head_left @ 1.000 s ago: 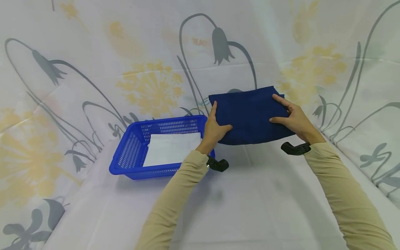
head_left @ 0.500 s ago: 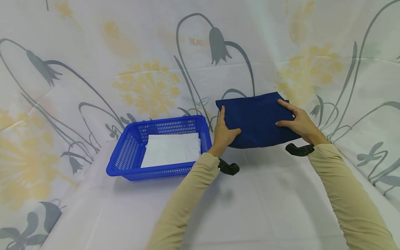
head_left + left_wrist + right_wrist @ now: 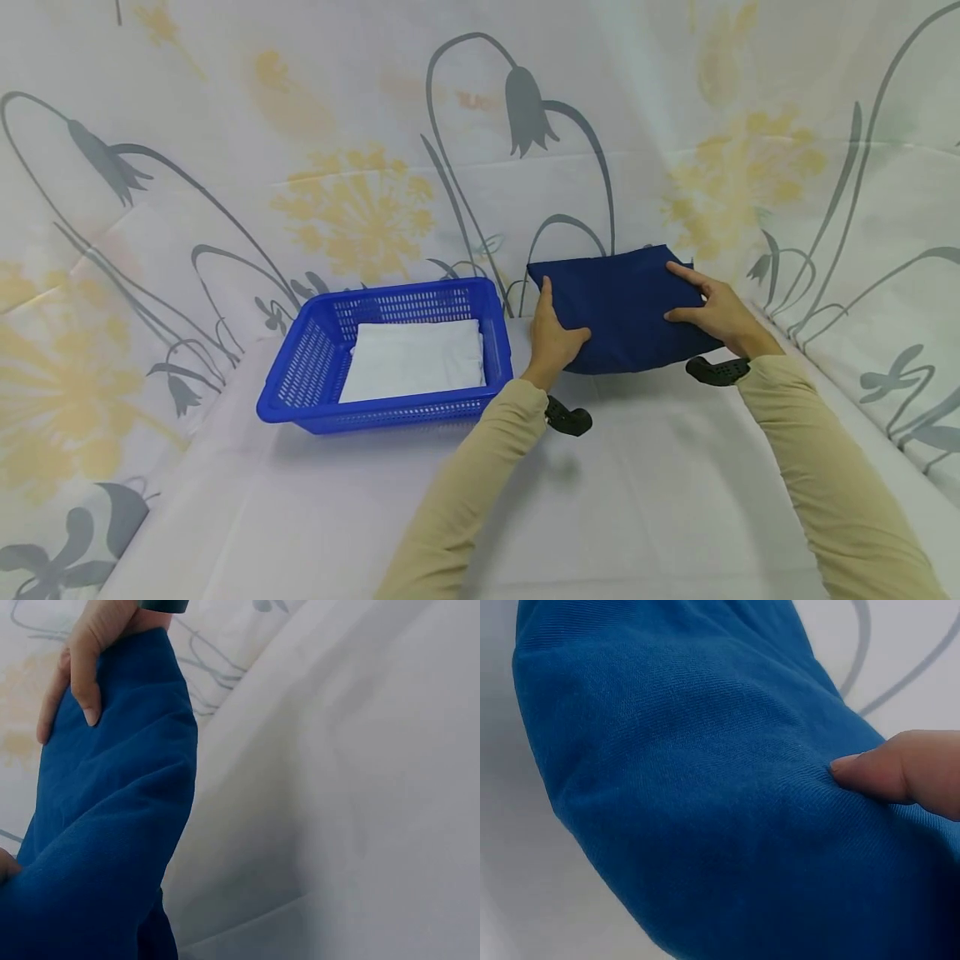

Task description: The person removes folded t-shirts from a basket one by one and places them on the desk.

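A folded navy-blue cloth (image 3: 622, 312) is held between my two hands over the right part of the white surface. My left hand (image 3: 553, 340) grips its left side, thumb on the near face. The right hand (image 3: 716, 315) grips the right side the same way; its thumb (image 3: 889, 769) presses into the fabric in the right wrist view. Up close the fabric (image 3: 112, 780) looks ribbed and lightly creased. Fingers behind the cloth are hidden. Whether its lower edge touches the surface I cannot tell.
A blue perforated plastic basket (image 3: 281, 400) stands left of my left hand. Folded white cloth (image 3: 416, 358) lies flat inside it. Behind rises a white sheet (image 3: 360, 75) printed with grey and yellow flowers, and a white covering (image 3: 600, 517) spreads in front.
Both hands have lowered the navy cloth, and it has shifted slightly right, farther from the basket. The grip looks the same. The white cloth stays in the basket.
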Available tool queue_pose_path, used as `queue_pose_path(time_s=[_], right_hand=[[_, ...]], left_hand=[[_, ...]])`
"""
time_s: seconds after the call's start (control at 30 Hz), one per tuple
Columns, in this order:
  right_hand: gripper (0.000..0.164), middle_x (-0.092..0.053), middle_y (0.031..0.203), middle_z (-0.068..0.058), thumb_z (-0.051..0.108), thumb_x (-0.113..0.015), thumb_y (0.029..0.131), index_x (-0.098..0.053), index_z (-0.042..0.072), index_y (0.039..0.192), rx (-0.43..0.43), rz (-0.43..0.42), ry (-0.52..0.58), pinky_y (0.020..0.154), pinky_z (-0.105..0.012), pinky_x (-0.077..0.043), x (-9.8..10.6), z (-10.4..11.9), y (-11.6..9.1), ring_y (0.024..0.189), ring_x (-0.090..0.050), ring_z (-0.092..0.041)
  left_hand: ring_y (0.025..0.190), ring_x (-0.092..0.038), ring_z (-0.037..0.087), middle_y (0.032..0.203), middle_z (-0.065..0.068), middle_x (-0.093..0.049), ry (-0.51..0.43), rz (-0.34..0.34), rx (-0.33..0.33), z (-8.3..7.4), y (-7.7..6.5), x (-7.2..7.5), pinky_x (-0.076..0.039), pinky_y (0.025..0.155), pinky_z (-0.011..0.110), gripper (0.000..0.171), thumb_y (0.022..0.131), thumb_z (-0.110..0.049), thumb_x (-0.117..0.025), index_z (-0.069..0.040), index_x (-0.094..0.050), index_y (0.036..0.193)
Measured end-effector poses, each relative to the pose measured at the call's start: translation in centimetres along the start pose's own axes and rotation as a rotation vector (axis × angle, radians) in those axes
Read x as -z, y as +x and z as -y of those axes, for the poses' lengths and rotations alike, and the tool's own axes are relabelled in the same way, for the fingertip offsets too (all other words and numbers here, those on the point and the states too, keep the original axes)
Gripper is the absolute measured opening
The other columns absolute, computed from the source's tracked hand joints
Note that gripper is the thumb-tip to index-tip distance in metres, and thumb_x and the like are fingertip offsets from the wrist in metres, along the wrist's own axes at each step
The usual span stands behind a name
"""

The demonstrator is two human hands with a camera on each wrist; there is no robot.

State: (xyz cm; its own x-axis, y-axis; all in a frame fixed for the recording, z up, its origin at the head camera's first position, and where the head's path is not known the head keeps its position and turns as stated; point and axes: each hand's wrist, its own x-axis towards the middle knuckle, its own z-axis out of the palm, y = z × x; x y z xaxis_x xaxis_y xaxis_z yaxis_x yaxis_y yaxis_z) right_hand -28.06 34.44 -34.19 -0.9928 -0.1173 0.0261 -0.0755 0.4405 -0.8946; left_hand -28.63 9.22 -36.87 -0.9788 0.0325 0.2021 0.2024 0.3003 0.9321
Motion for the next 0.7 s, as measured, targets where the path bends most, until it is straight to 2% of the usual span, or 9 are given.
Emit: queue_pose_path(time_s=[0.33,0.57,0.7], right_hand=[[0.088,-0.005,0.157,-0.024,0.006,-0.068,0.090,-0.013,0.021,0.157,0.004,0.027,-0.005,0.103,-0.061,-0.030,-0.7,-1.9,0.0,0.138,-0.019,-0.047],[0.092,-0.001,0.156,-0.028,0.004,-0.068,0.088,-0.009,0.016,0.157,-0.030,0.088,-0.006,0.106,-0.060,-0.025,-1.0,-3.0,-0.1,0.139,-0.015,-0.048],[0.093,-0.002,0.156,-0.029,0.003,-0.069,0.086,-0.009,0.012,0.156,-0.055,0.128,0.000,0.106,-0.060,-0.025,-0.9,-3.7,-0.2,0.139,-0.014,-0.048]], left_hand=[[0.140,-0.027,0.024,0.157,0.006,-0.025,-0.003,0.008,0.004,1.5,-0.4,-0.7,-0.029,0.110,0.035,0.101,0.077,0.007,-0.076,-0.014,-0.017,0.156],[0.140,-0.029,0.025,0.156,0.006,-0.028,0.025,0.028,0.062,2.4,-0.7,-1.3,-0.031,0.109,0.038,0.102,0.076,0.006,-0.078,-0.017,-0.019,0.156],[0.139,-0.030,0.027,0.156,0.005,-0.029,0.022,0.062,0.110,2.9,-1.0,-1.6,-0.036,0.105,0.041,0.101,0.077,0.006,-0.078,-0.019,-0.020,0.156]])
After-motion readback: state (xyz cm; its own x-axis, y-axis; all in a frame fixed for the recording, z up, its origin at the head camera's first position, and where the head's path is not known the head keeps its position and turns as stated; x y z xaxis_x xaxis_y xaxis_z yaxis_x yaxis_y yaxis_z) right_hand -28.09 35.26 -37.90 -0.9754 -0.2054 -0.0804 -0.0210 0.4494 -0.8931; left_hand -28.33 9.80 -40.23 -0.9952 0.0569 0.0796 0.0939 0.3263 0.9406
